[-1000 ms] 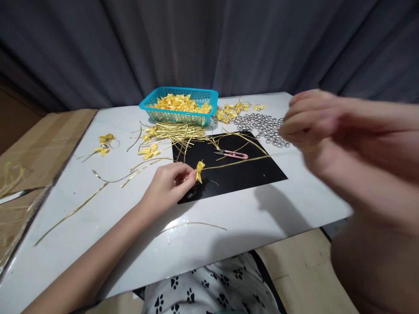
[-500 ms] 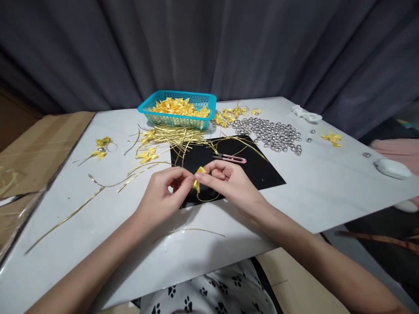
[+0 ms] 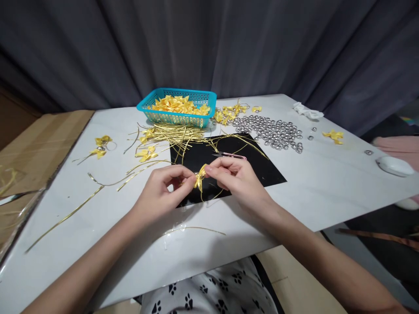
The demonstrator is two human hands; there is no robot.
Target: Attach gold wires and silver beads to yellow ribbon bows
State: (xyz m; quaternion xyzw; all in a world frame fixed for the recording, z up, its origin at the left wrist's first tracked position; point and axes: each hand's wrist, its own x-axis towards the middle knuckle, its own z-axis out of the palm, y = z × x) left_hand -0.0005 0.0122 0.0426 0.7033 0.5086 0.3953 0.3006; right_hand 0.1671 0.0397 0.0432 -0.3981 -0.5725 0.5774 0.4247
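Together, the left hand (image 3: 162, 192) and right hand (image 3: 234, 176) pinch a yellow bow (image 3: 199, 176) above the black mat's (image 3: 262, 168) near edge; bare bench (image 3: 314, 192) lies rightward.

Small yellow ribbon bow (image 3: 200, 176) — satin, loops pointing up and down, tilted slightly. Held above the near edge of the black mat (image 3: 262, 168), pinched between left hand (image 3: 162, 194) and right hand (image 3: 234, 179). Thin gold wire (image 3: 209, 196) trails from the bow's centre — curving down over the mat.
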